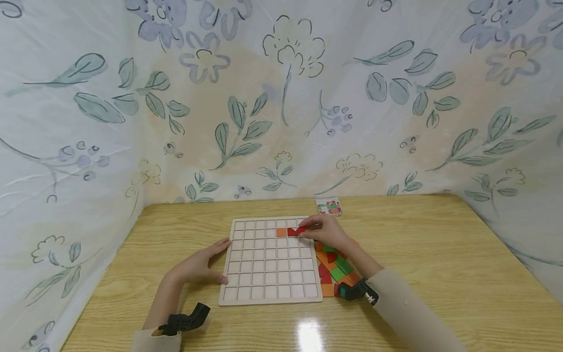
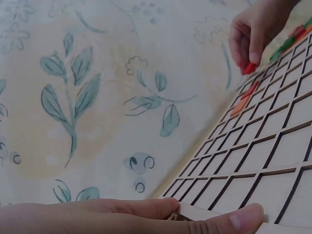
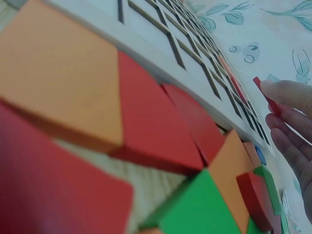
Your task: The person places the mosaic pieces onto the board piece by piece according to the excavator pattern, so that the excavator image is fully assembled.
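Note:
A square wooden grid board (image 1: 270, 266) lies on the table. Along its left edge rests my left hand (image 1: 202, 264), thumb and fingers spread against the rim. My right hand (image 1: 324, 230) pinches a red piece (image 3: 268, 96) between thumb and fingers, close over the upper right of the board. Just left of it, an orange square (image 1: 281, 232) and a red piece (image 1: 292, 232) with a notched outline fill two neighbouring cells in the second row. The other cells in sight are bare wood.
Loose red, orange and green pieces (image 1: 337, 272) lie in a heap along the board's right edge, partly under the right forearm. A small printed pattern card (image 1: 328, 206) lies behind the board. Flowered cloth (image 1: 290, 122) hangs behind the wooden table (image 1: 440, 254).

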`<state>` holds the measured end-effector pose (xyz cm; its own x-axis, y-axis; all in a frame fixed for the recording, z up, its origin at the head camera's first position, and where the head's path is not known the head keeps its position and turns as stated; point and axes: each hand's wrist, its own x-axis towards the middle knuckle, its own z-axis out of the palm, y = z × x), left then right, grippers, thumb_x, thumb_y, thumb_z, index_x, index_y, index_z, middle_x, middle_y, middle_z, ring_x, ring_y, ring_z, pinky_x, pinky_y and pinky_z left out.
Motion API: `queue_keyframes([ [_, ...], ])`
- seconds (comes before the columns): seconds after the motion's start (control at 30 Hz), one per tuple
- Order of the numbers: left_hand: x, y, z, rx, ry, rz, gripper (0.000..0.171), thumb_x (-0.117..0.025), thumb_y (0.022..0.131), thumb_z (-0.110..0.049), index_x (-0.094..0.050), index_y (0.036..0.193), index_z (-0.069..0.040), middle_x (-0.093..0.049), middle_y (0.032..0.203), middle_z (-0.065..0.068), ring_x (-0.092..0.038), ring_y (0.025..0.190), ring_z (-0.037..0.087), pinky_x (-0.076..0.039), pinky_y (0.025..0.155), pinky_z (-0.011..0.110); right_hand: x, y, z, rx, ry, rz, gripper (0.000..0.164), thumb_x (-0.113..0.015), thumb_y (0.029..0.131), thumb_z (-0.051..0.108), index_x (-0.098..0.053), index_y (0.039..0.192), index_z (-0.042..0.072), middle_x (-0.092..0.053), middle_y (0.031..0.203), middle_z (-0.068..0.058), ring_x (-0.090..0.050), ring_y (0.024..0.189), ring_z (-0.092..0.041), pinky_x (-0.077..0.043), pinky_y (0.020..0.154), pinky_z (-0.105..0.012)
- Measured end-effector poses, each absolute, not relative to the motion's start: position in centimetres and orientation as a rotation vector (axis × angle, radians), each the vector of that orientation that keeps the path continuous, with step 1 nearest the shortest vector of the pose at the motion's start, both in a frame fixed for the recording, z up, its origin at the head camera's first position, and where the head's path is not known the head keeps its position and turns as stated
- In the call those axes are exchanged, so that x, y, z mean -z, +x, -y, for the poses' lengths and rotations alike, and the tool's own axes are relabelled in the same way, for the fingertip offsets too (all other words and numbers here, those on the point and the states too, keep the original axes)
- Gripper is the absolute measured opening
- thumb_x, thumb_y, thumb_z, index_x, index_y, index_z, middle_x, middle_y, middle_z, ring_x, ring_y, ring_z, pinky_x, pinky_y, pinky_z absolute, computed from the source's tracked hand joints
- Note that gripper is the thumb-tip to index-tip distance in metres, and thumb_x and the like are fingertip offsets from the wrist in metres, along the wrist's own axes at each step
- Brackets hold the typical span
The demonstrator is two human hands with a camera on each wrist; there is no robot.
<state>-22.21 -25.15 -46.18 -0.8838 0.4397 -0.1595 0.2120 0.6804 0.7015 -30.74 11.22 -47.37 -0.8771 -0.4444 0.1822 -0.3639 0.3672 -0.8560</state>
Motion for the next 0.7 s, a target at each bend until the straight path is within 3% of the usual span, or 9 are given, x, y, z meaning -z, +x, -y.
queue_keyframes([
  [0.2, 46.2, -22.3, 25.3, -1.016, 0.526, -2.573, 0.098, -0.080, 0.068, -0.034, -0.026, 0.146, -0.010, -0.017, 0.153, 0.014, -0.013, 0.138, 0.040, -0.018, 0.106, 0.059, 47.6, -30.9, -10.4, 1.557, -0.769, -2.509, 0.028, -0.078, 0.074, 0.023, -0.072, 0.096, 0.007, -0.069, 0.096, -0.007, -0.066, 0.086, -0.018, -0.054, 0.077, -0.027],
  [0.7, 46.4, -22.5, 25.4, -1.034, 0.530, -2.561, 0.098, -0.080, 0.068, -0.035, -0.026, 0.147, -0.011, -0.017, 0.153, 0.012, -0.013, 0.138, 0.040, -0.018, 0.106, 0.060, 47.6, -31.1, -6.3, 1.415, -0.876, -2.567, 0.020, -0.076, 0.076, 0.016, -0.072, 0.095, 0.010, -0.070, 0.095, -0.006, -0.068, 0.084, -0.015, -0.054, 0.071, -0.024],
])
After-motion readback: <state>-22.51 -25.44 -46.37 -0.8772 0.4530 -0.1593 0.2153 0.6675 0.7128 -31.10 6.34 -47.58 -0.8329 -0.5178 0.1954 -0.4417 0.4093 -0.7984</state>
